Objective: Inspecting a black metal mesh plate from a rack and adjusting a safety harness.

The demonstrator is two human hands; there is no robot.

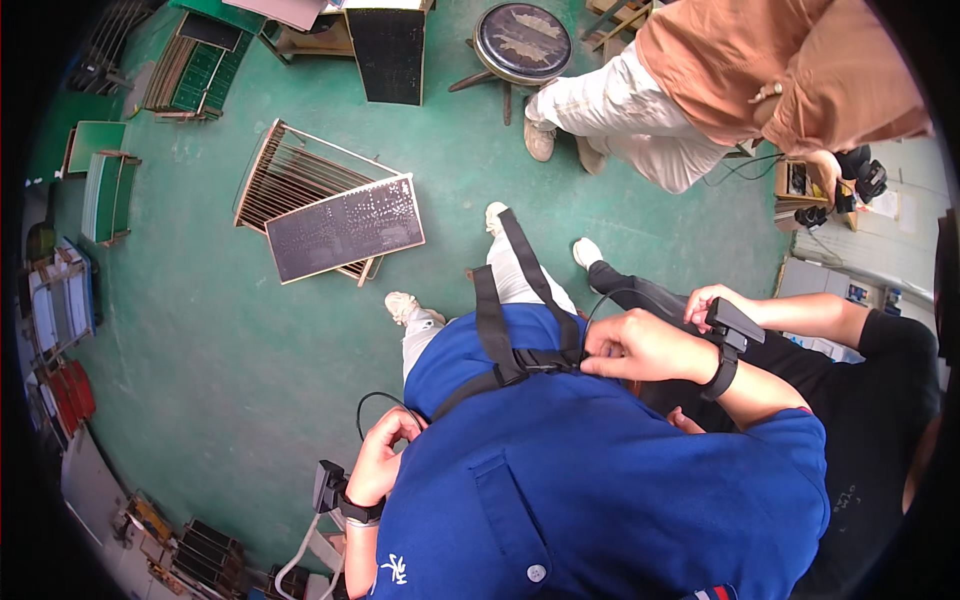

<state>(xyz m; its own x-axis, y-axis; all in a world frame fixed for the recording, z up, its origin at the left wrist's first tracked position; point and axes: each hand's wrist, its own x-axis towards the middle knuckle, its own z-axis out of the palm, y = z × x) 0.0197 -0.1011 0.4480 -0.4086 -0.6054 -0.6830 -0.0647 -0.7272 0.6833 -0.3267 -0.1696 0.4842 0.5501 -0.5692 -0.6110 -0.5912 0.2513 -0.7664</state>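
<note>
A black strap harness with a plastic buckle (540, 362) runs round my waist over the blue shirt (600, 470). My right hand (645, 348) is at the right end of the belt, its fingers closed on the black strap (572, 350) beside the buckle. At my left side, my left hand (380, 455) has curled fingers against the shirt near the waist; what they hold, if anything, is hidden. Next to it loops a black cable (365, 403). Each wrist carries a black band with a small box-shaped device, on the right (732, 325) and on the left (328, 485).
A slatted rack (300, 170) with a dark board (345, 228) across it lies on the green floor ahead. A person in black (850, 420) stands close at my right. Another, in a brown shirt (740, 60), stands beyond, near a round stool (522, 42).
</note>
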